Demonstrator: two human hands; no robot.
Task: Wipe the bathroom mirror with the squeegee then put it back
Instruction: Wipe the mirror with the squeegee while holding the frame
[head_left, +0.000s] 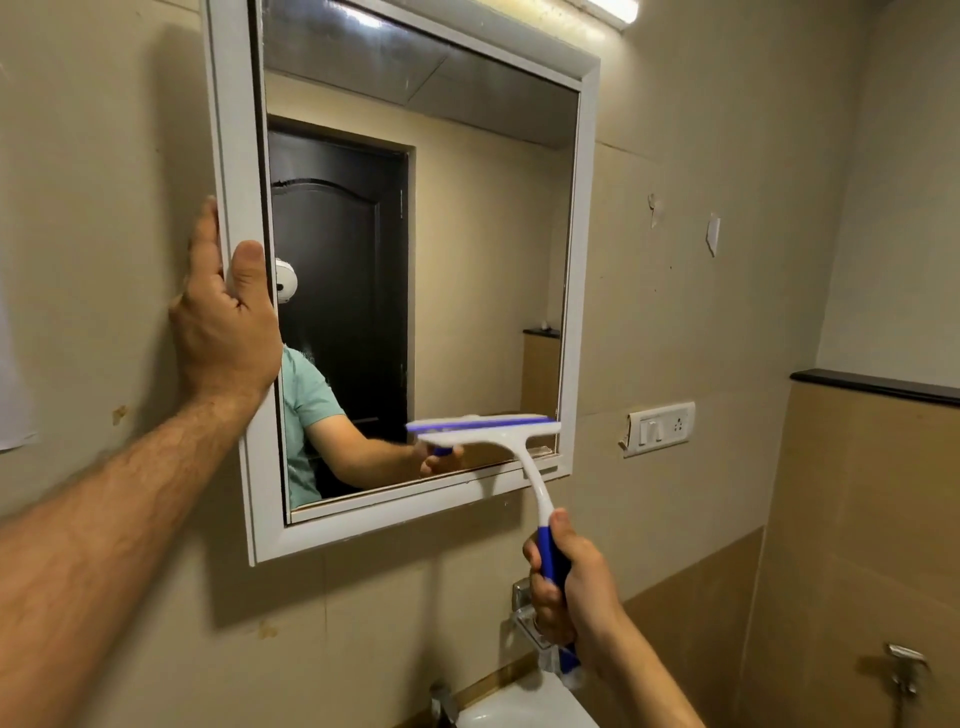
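Head view looks up at a white-framed mirror (582, 260) hung on a beige tiled wall (701, 234). At about nine o'clock, the left hand (223, 332) grips the mirror's left edge: fingers flat against the outer side of the frame, thumb wrapped over the front, so the hand is partly closed around the frame itself. Down at five o'clock the right hand (571, 587) is curled tight round the blue grip of the squeegee (498, 441), thumb lying along the top of the handle. From that fist the white neck curves up and left, and the blade, white with a blue strip, lies nearly level against the glass in the mirror's lower right corner, just above the bottom rail of the frame.

In the glass I can see a dark door and a teal sleeve with the reflected arm reaching toward the blade. At three o'clock a white switch plate (660, 428) sits on the wall. At six o'clock, under the right wrist, a chrome tap (522, 603) stands over the white sink (519, 712).
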